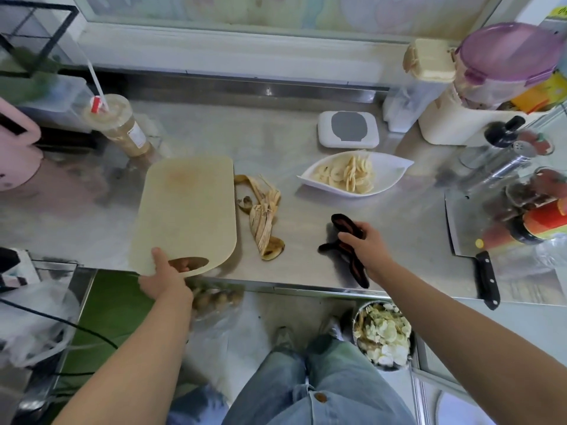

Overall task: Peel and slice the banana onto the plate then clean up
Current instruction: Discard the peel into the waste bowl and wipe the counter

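Slicing looks done, so we judge this as the clean-up step.

Our left hand [162,277] grips the beige rounded plastic cutting board [187,210] at its near end, with the thumb on top and fingers curled through the handle slot. That end hangs past the edge of the stainless steel surface [306,148]. The board top is bare apart from a faint orange stain.

The limp yellow-brown banana peel [264,216] lies just beside the board's right edge, and we can't tell if they touch. It is flat on the surface and split into strips, with the pale inner side up and dark blotches at the near tip. It is not yet binned.

Our right hand [365,243] is closed round a bunched black-and-red cloth [346,225], whose tail trails toward the near edge. It could be a rag or a mitt; we can't tell which.

Behind the cloth is the white leaf-shaped plate [395,173], well apart from the peel. It holds the pale banana slices [346,174], thin rounds partly stacked on edge, all inside the rim.

At far right a steel cleaver with a black handle [460,222] lies flat.

Next move, as we judge it:
- Lift the board clear.
- Wipe the spot it covered.
- Gather the floppy peel strips in one pinch and drop them in the round metal bin on the floor [382,335].

One risk is that a wipe before pick-up smears the peel.
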